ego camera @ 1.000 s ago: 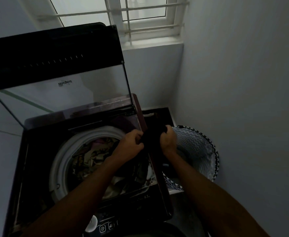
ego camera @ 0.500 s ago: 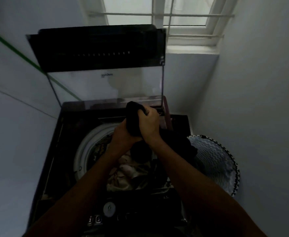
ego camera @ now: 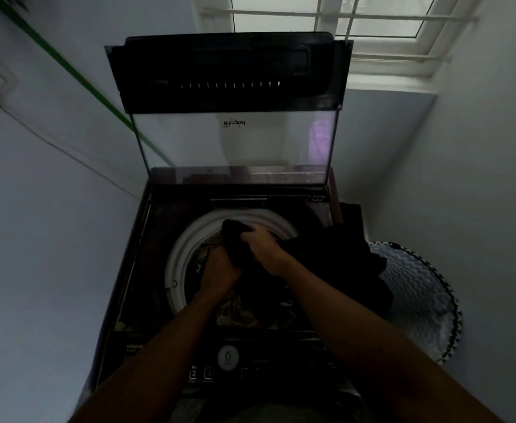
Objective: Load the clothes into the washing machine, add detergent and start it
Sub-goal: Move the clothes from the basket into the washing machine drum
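Loading in hand: left hand and right hand, fingers clenched, are gripping a dark garment over the washing machine drum, its tail trailing right toward the basket; next, likely pushing it down among the clothes.

left hand, right hand, gripping dark garment

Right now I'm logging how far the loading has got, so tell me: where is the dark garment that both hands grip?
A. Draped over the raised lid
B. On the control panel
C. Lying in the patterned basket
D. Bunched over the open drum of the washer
D: the left hand and right hand clutch the dark garment above the drum's white rim, with the lid up.
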Tool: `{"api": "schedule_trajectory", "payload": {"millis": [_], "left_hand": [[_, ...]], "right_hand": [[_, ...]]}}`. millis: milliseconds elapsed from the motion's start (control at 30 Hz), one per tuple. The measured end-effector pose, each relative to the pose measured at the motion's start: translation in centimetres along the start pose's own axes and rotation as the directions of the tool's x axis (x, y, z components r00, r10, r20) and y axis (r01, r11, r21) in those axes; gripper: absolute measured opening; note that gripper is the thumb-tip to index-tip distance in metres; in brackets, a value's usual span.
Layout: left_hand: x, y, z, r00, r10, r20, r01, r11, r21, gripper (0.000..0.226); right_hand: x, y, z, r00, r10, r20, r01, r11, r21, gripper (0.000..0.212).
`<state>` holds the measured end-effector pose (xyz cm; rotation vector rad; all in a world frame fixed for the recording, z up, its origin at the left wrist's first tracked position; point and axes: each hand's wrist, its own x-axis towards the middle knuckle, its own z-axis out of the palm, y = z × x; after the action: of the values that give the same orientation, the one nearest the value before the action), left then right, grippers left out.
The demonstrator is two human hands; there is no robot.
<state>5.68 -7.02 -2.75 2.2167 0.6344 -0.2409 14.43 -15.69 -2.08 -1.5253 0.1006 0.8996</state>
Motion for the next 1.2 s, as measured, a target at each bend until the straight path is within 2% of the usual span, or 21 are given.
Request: {"api": "schedule_trajectory", "payload": {"millis": [100, 167, 233, 267, 300, 333, 367, 400, 467, 533, 600, 667, 700, 800, 867, 933, 1000, 1100, 1200], "left_hand": [[0.9, -1.5, 2.0, 0.981, -0.161, 0.112, 0.159, 0.987, 0.026, 0.042], [1.4, -1.8, 3.1, 0.969, -0.209, 0.131, 0.208, 0.978, 0.022, 0.044], [1.3, -0.9, 3.5, 0.966, -0.224, 0.131, 0.218, 0.974, 0.056, 0.051], [1.2, -0.4, 3.6, 0.968, -0.209, 0.138, 0.199, 0.977, 0.082, 0.05], [1.3, -0.2, 3.8, 0.967, -0.205, 0.151, 0.189, 0.975, 0.113, 0.049], [1.4, 0.0, 4.1, 0.971, -0.191, 0.145, 0.171, 0.975, 0.143, 0.051], [1.4, 0.1, 4.3, 0.968, -0.194, 0.157, 0.164, 0.969, 0.185, 0.054], [1.4, 0.2, 4.5, 0.968, -0.181, 0.176, 0.137, 0.962, 0.238, 0.056], [1.8, 0.3, 5.0, 0.962, -0.153, 0.225, 0.077, 0.946, 0.314, 0.06], [2.4, 0.9, 5.6, 0.959, -0.146, 0.241, 0.057, 0.937, 0.344, 0.066], [2.8, 2.8, 5.9, 0.986, -0.07, 0.15, 0.006, 0.921, 0.391, 0.081], [2.6, 5.7, 5.9, 0.994, 0.078, 0.076, -0.104, 0.886, 0.453, 0.099], [2.6, 6.9, 6.2, 0.985, 0.151, 0.082, -0.172, 0.871, 0.46, 0.1], [2.4, 9.9, 7.3, 0.911, 0.376, 0.168, -0.41, 0.86, 0.303, 0.081], [2.1, 10.7, 8.2, 0.868, 0.416, 0.271, -0.47, 0.865, 0.176, 0.069], [1.7, 10.8, 9.1, 0.834, 0.456, 0.31, -0.52, 0.837, 0.17, 0.071], [1.6, 10.8, 9.5, 0.839, 0.466, 0.282, -0.52, 0.838, 0.164, 0.078], [1.6, 10.9, 9.1, 0.851, 0.461, 0.253, -0.489, 0.87, 0.061, 0.094], [1.9, 10.8, 7.4, 0.84, 0.495, 0.222, -0.487, 0.869, -0.091, 0.116]], "right_hand": [[-0.9, 1.3, -1.3, 0.998, 0.058, 0.007, -0.054, 0.967, -0.247, 0.041], [-1.3, 1.7, -2.9, 0.992, -0.128, -0.02, 0.098, 0.84, -0.534, 0.044], [-1.8, 1.9, -5.0, 0.921, -0.388, -0.036, 0.216, 0.585, -0.782, 0.035], [-2.2, 1.6, -6.1, 0.868, -0.488, -0.087, 0.165, 0.449, -0.878, 0.032], [-2.6, 1.2, -7.5, 0.807, -0.564, -0.175, 0.06, 0.374, -0.925, 0.03], [-3.0, 0.9, -8.9, 0.74, -0.612, -0.28, -0.053, 0.362, -0.931, 0.03], [-3.5, 0.5, -10.4, 0.688, -0.618, -0.38, -0.145, 0.396, -0.907, 0.033], [-3.9, 0.4, -11.8, 0.673, -0.563, -0.479, -0.223, 0.463, -0.858, 0.041], [-4.2, 0.8, -14.4, 0.703, -0.324, -0.634, -0.364, 0.602, -0.711, 0.069], [-4.5, 1.5, -15.9, 0.73, -0.05, -0.682, -0.456, 0.707, -0.541, 0.1], [-4.7, 2.2, -16.4, 0.752, 0.072, -0.655, -0.45, 0.782, -0.431, 0.114], [-4.8, 2.6, -16.3, 0.749, 0.065, -0.659, -0.422, 0.814, -0.4, 0.115], [-4.8, 2.6, -16.1, 0.735, 0.044, -0.677, -0.423, 0.811, -0.405, 0.115], [-5.0, 2.8, -15.7, 0.694, -0.038, -0.719, -0.402, 0.808, -0.43, 0.112], [-5.2, 2.7, -15.9, 0.711, -0.082, -0.698, -0.354, 0.816, -0.456, 0.102], [-5.4, 2.3, -16.4, 0.745, -0.113, -0.658, -0.329, 0.795, -0.509, 0.092], [-5.6, 1.4, -16.8, 0.772, -0.175, -0.611, -0.302, 0.745, -0.595, 0.082], [-5.8, -0.3, -16.5, 0.791, -0.276, -0.546, -0.258, 0.659, -0.706, 0.061], [-5.7, -1.9, -15.1, 0.799, -0.331, -0.502, -0.194, 0.648, -0.736, 0.047]]}}
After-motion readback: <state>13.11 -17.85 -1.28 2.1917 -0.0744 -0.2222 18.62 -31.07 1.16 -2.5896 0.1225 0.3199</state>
